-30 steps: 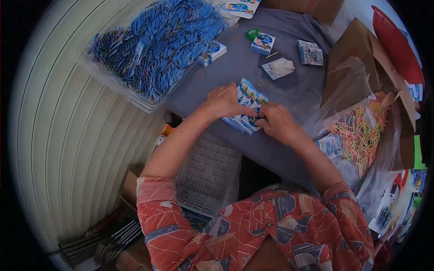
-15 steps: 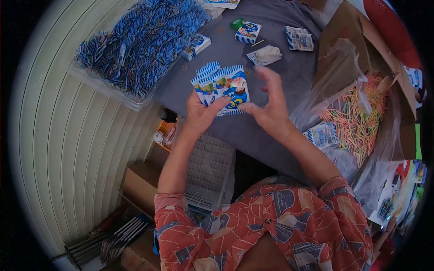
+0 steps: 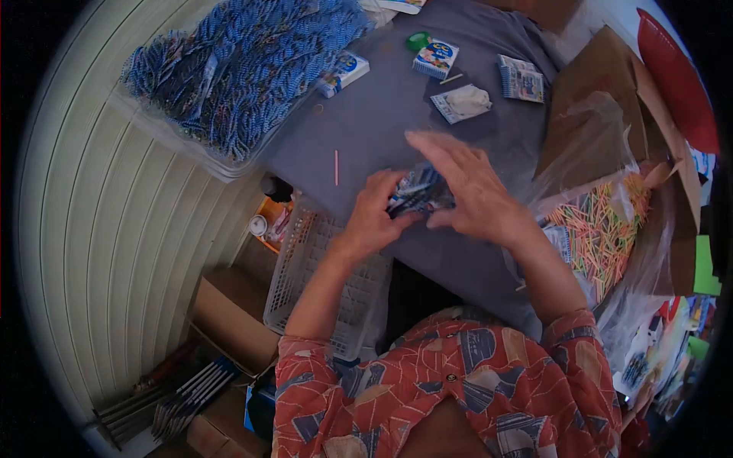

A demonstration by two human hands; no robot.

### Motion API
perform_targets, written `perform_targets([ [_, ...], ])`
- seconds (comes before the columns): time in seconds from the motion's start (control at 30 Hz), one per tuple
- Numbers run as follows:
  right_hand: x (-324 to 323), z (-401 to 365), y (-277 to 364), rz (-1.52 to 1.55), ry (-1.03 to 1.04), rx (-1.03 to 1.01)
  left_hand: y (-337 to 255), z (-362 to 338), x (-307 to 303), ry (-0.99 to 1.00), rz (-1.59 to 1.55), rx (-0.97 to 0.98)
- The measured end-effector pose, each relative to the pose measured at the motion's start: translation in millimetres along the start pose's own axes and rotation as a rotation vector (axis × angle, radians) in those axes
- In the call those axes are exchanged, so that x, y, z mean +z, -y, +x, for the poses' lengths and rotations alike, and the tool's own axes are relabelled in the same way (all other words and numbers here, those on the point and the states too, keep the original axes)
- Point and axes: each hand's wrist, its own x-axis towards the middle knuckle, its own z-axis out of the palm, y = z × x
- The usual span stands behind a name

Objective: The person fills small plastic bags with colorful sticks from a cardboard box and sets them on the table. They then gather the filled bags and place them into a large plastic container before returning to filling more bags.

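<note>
My left hand (image 3: 374, 210) is closed around a small stack of blue-and-white printed packets (image 3: 416, 189), which is turned nearly edge-on and smeared by motion. On the stack's right side is my right hand (image 3: 481, 187), its fingers stretched out over the packets and its thumb below them. On the grey cloth to the left lies a thin pink stick (image 3: 336, 168). Beyond my hands, a packet with a whitish lump on it (image 3: 462, 103) rests on the cloth.
A clear tub (image 3: 229, 172) heaped with blue striped strips stands at the left. More packet stacks (image 3: 435, 59) and a green tape roll (image 3: 418, 40) lie at the back. To the right, a plastic-lined carton (image 3: 603, 114) holds many coloured sticks (image 3: 603, 237). Below is a white plastic basket (image 3: 286, 286).
The packets, fanned with their printed fronts showing before, are now gathered and turned edge-on. Both hands have moved right and nearer my body. The pink stick now shows on the cloth.
</note>
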Motion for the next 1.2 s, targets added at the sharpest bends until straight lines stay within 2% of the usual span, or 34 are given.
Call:
perform_targets([
  [0.03,2,2,0,0.001,-0.003,-0.034,0,2,-2,0.022,-0.070,-0.005],
  [0.1,9,6,6,0.232,0.203,0.056,-3,-4,9,-0.045,-0.065,-0.072],
  [0.13,9,12,8,0.228,0.198,-0.006,-2,-5,8,-0.072,-0.100,-0.138],
  [0.17,7,14,9,0.172,0.252,0.015,-4,-2,-1,-0.111,-0.068,-0.128],
  [0.23,3,30,12,0.107,0.296,0.031,-22,5,-21,-0.095,-0.183,-0.289],
  [0.27,0,39,13,0.083,0.263,-0.022,-31,10,-36,-0.108,-0.174,-0.280],
  [0.33,-11,63,16,0.054,0.226,-0.090,-51,19,-85,-0.230,0.073,-0.085],
  [0.4,-27,103,20,0.155,-0.125,-0.175,-59,24,-141,-0.463,0.434,0.126],
  [0.47,-35,154,20,0.184,-0.366,-0.241,-52,24,-189,-0.800,0.767,0.151],
  [0.5,-34,185,18,0.184,-0.488,-0.345,-48,20,-203,-0.806,0.774,0.157],
  [0.53,-31,219,16,0.184,-0.611,-0.452,-43,16,-216,-0.908,0.883,0.020],
  [0.57,-31,255,15,0.057,-0.696,-0.622,-37,14,-225,-1.011,0.988,-0.122],
  [0.6,-32,291,13,-0.076,-0.777,-0.790,-26,10,-229,-1.021,0.993,-0.115],
  [0.67,-25,354,8,-0.257,-0.787,-0.994,8,-3,-227,-1.006,0.586,-0.202],
  [0.7,-17,380,5,-0.256,-0.792,-1.011,23,-8,-225,-1.022,0.591,-0.197],
  [0.77,3,425,2,-0.379,-0.692,-1.071,45,-16,-222,-0.962,0.325,-0.385],
  [0.8,12,439,3,-0.372,-0.695,-1.085,48,-19,-222,-0.976,0.331,-0.386],
  [0.87,30,458,-2,-0.425,-0.512,-1.128,56,-21,-216,-0.889,-0.075,-0.279],
  [0.9,37,464,-1,-0.419,-0.506,-1.135,61,-21,-215,-0.897,-0.077,-0.285],
  [0.97,52,474,2,-0.503,-0.385,-1.095,72,-25,-212,-0.793,0.133,-0.211],
  [1.07,59,484,9,-0.386,-0.365,-1.032,47,-20,-211,-0.792,0.104,-0.274],
  [1.2,82,521,3,-0.376,-0.359,-1.052,58,-24,-210,-0.777,0.178,-0.247],
])
